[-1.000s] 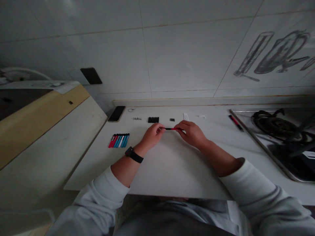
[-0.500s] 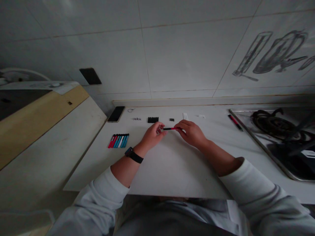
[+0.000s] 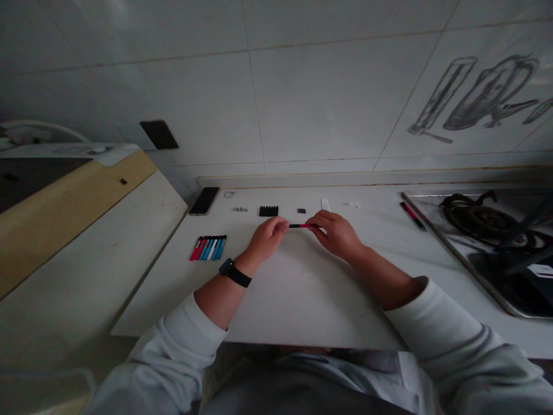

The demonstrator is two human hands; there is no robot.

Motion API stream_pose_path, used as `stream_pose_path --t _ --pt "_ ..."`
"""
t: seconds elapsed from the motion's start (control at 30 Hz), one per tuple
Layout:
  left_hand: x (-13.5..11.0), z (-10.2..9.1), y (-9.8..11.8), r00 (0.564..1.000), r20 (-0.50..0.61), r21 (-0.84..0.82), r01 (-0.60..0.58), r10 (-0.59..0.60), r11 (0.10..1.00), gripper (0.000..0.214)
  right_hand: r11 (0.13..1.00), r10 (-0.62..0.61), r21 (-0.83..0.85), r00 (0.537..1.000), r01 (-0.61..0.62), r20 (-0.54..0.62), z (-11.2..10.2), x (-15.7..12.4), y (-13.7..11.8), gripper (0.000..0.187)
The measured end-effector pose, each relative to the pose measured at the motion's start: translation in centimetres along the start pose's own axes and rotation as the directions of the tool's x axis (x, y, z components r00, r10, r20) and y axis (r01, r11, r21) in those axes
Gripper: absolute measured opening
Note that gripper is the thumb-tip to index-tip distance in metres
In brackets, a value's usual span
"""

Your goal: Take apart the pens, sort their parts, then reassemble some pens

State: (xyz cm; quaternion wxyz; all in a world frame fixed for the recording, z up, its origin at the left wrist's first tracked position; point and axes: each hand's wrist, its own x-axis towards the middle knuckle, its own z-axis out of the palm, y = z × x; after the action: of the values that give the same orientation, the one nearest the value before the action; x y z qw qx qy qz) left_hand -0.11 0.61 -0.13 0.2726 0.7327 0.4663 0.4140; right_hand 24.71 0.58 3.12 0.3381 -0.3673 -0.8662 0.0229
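A slim red-and-black pen (image 3: 299,226) is held level between my two hands above the white counter (image 3: 298,294). The fingers of my left hand (image 3: 270,233) are closed on its black end and hide the tip. My right hand (image 3: 336,233) pinches the red barrel, covering its far end. Just beyond my hands lie a row of short black ribbed pieces (image 3: 268,211), a few small dark pieces (image 3: 301,211) and white strips (image 3: 325,204). Left of my left hand is a row of red, blue and white barrels (image 3: 208,248) with black ends.
At the back left lie a phone (image 3: 204,201), a thin ring (image 3: 230,194) and small spring-like pieces (image 3: 239,209). Tiny clear pieces (image 3: 352,205) lie back right. Another red-and-black pen (image 3: 413,216) is beside the gas stove (image 3: 488,230). A tiled wall (image 3: 319,109) stands behind.
My left fingers have closed over the pen's black end, which showed at their tips before. My right hand keeps its place on the red barrel.
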Motion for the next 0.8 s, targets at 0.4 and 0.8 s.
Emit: stream_pose_path --t 0.4,0.8 --pt "0.09 0.02 0.10 1.000 -0.011 -0.018 -0.005 0.005 1.000 0.021 1.000 -0.019 0.004 1.000 0.019 -0.001 0.07 -0.01 0.44 0.017" --pt "0.27 0.01 0.01 0.999 0.011 0.032 -0.047 0.047 0.998 0.012 1.000 -0.003 -0.028 0.999 0.004 0.037 -0.06 -0.06 0.33 0.017"
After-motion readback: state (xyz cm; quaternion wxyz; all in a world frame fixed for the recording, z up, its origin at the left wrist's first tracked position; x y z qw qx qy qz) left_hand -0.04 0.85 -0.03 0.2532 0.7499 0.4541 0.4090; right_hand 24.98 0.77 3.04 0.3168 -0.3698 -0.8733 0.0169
